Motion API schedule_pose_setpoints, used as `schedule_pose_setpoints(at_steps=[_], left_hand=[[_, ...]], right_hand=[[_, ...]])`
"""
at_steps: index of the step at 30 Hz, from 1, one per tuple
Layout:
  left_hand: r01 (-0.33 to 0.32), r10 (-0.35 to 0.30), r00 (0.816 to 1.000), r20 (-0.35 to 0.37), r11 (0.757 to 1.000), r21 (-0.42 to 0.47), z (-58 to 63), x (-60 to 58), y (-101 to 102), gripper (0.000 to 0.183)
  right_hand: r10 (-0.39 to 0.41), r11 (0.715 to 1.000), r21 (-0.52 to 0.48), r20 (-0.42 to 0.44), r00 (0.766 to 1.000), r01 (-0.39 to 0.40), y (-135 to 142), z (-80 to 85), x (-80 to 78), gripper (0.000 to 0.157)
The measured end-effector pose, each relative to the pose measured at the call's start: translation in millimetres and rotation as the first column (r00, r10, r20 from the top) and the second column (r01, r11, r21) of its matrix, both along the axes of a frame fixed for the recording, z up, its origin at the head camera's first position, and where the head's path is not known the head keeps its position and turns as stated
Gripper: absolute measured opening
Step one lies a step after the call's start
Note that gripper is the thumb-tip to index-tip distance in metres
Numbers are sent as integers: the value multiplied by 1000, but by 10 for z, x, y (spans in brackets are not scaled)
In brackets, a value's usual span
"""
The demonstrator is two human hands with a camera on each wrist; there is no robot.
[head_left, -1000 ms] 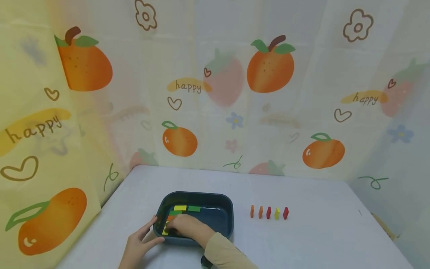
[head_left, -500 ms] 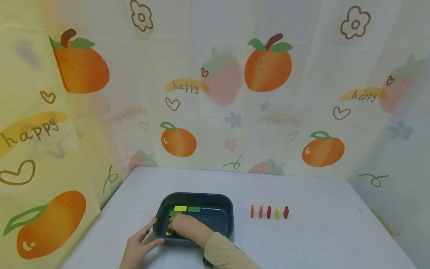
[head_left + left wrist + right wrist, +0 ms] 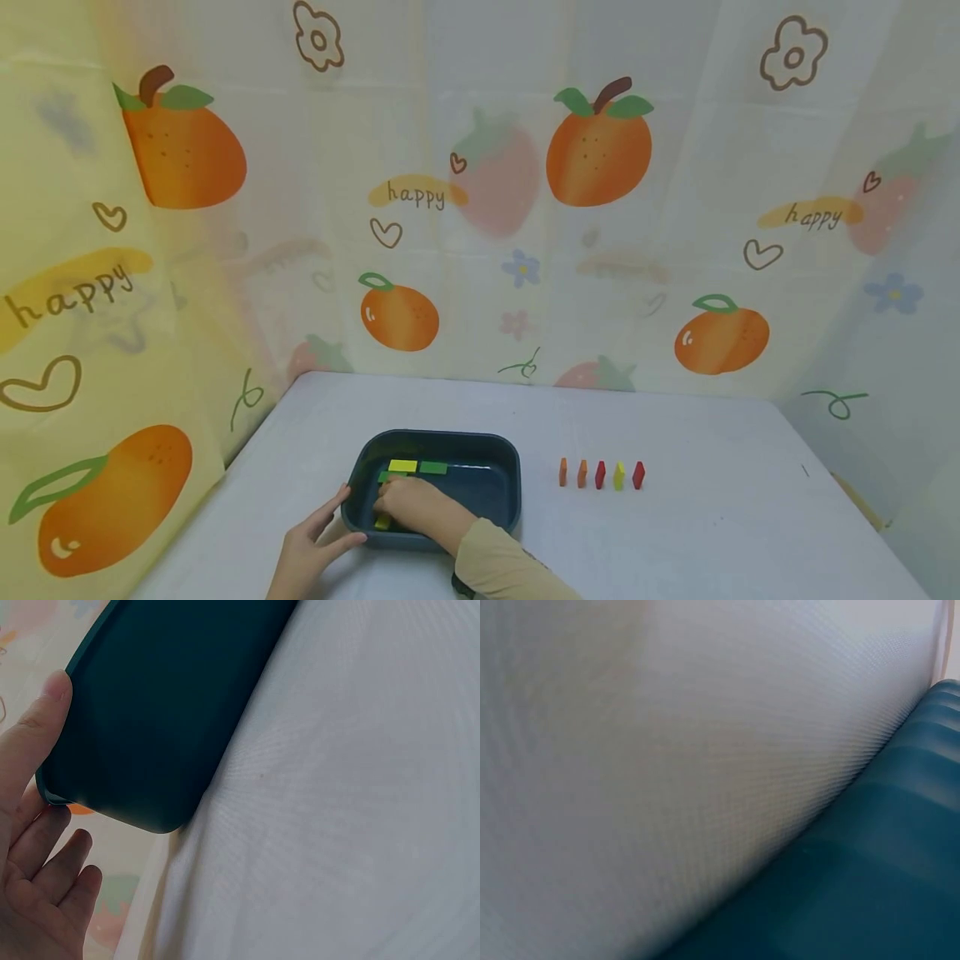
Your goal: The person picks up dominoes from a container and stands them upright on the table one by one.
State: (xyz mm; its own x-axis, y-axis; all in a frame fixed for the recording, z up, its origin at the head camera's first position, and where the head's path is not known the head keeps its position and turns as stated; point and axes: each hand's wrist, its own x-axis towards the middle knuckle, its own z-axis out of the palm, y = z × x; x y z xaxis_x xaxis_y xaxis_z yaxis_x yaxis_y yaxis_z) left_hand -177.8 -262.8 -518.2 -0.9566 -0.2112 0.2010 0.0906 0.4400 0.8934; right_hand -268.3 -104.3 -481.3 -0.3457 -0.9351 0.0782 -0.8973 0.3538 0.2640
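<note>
The dark teal tray [image 3: 507, 483] stands near the front of the table with small flat dominoes in it. At the tray's left corner my left hand [image 3: 309, 542] grips the walls; the left wrist view shows the thumb [image 3: 46, 724] against one wall and a finger round the corner. My right hand [image 3: 420, 504] reaches into the tray's left part, with curled fingers at a yellow domino [image 3: 382, 522]; the fingertips are mostly hidden. Behind that hand lie another yellow domino [image 3: 402, 466], a green domino [image 3: 433, 468] and a partly covered green one [image 3: 386, 477].
To the right of the tray, several dominoes stand on edge in a row: orange [image 3: 563, 472], red [image 3: 600, 475] and yellow [image 3: 618, 476] among them. They rest on a white tablecloth [image 3: 675, 533]. A fruit-print curtain [image 3: 480, 317] surrounds the table's back and sides.
My right hand's fingers have shifted slightly within the tray, and the yellow domino under them has moved a little right. The orange domino seen earlier is now covered. My left hand stays put.
</note>
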Motion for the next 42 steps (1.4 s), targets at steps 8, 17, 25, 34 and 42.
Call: schedule_pose_setpoints(at_steps=[8, 17, 25, 34, 42], left_hand=[[3, -3, 1000, 6, 1000, 14, -10, -8, 0, 66], [6, -5, 1000, -9, 1000, 7, -25, -20, -8, 65], [4, -4, 1000, -16, 1000, -6, -27, -30, -11, 64], [2, -2, 1000, -1, 1000, -19, -34, -23, -22, 66], [7, -7, 1000, 14, 1000, -5, -24, -5, -25, 67]], right_hand=[[-36, 998, -51, 147, 989, 44, 22, -3, -10, 23], [-49, 986, -141, 247, 968, 86, 71, 2, -12, 19], [-33, 963, -220, 483, 875, 158, 103, -42, -56, 15], [-5, 912, -307, 656, 754, 273, 123, -69, -66, 13], [84, 858, -411, 706, 703, 310, 191, -50, -46, 15]])
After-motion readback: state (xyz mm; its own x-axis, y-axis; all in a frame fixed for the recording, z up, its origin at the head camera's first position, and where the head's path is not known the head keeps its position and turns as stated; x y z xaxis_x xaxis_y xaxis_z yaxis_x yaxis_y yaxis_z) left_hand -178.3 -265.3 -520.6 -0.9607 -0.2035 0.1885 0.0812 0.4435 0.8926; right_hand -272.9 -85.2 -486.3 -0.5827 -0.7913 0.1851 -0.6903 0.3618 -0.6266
